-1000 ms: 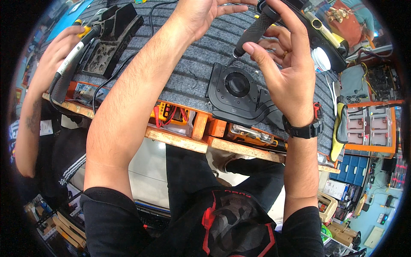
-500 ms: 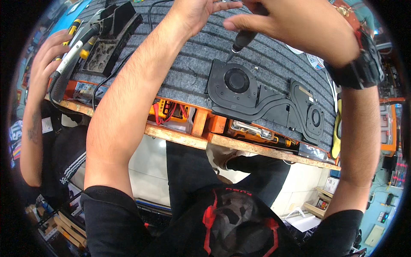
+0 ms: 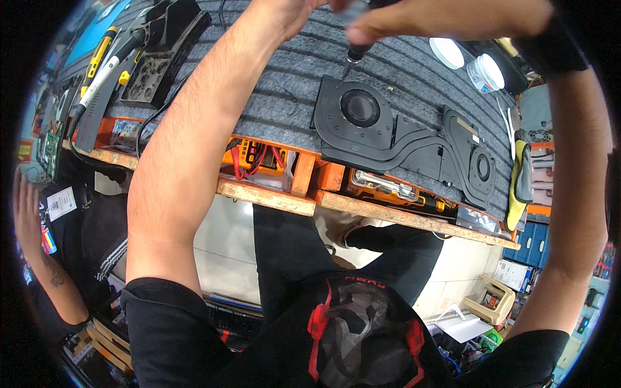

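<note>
Near the top edge my right hand (image 3: 401,22) is closed round the black handle of a screwdriver (image 3: 354,57). Its metal shaft slants down just beyond the upper left corner of a laptop cooling module (image 3: 388,145); whether the tip touches anything I cannot tell. The module is black, with two round fans joined by curved heat pipes, and lies flat on a ribbed grey mat (image 3: 278,107). My left hand (image 3: 299,11) reaches past the top edge, so its fingers are out of the picture, and what it touches is hidden.
On the left stand a black tool holder (image 3: 152,74), a white soldering iron (image 3: 107,81) and a yellow-black tool (image 3: 98,59). A white-lidded jar (image 3: 485,72) and a yellow-grey glove (image 3: 519,187) are at the right. A yellow multimeter (image 3: 252,156) sits under the tabletop. Another person's hand (image 3: 27,207) is far left.
The other person's hand has left the tools and dropped toward the lower left. My right forearm has swung outward to the right, uncovering the jar. The screwdriver stays beside the module's corner.
</note>
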A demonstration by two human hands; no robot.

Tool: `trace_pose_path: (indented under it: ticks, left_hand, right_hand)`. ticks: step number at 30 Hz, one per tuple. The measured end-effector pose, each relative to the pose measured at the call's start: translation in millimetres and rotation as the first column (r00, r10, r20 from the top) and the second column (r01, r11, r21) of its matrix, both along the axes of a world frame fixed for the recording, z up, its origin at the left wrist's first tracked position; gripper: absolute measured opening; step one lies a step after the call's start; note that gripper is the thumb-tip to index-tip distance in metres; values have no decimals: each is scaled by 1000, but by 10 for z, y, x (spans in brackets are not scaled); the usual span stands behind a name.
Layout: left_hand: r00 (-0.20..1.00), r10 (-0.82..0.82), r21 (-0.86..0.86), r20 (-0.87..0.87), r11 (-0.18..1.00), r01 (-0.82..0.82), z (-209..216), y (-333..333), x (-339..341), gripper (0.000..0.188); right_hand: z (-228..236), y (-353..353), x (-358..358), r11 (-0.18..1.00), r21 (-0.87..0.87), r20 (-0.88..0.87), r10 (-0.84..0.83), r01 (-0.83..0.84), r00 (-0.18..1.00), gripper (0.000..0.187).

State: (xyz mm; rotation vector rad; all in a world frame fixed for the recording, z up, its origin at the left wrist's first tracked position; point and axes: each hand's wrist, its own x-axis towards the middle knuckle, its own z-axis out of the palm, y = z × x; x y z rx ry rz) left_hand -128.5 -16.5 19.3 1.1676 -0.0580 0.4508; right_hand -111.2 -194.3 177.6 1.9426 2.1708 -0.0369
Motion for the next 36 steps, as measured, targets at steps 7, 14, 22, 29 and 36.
trace_pose_path:
  ticks: [7, 14, 22, 29, 36]
  left_hand:
    - [729, -266, 658, -631, 315, 684, 190, 75, -55, 26]
    - [677, -337, 664, -654, 173, 728, 241, 31, -134, 33]
    - [644, -233, 603, -729, 225, 765, 224, 28, -217, 30]
    - [684, -287, 664, -671, 179, 726, 180, 80, -223, 29]
    - [650, -267, 596, -711, 261, 759, 132, 163, -306, 29]
  right_hand:
    - [91, 156, -450, 876, -189, 545, -281, 443, 790, 33]
    - [215, 66, -235, 943, -208, 246, -208, 261, 947, 34]
    - [-105, 178, -596, 912, 43, 518, -370, 408, 771, 36]
    - [231, 94, -50, 972, -221, 45, -76, 84, 996, 29]
    - [-25, 79, -91, 996, -72, 312, -25, 50, 950, 30]
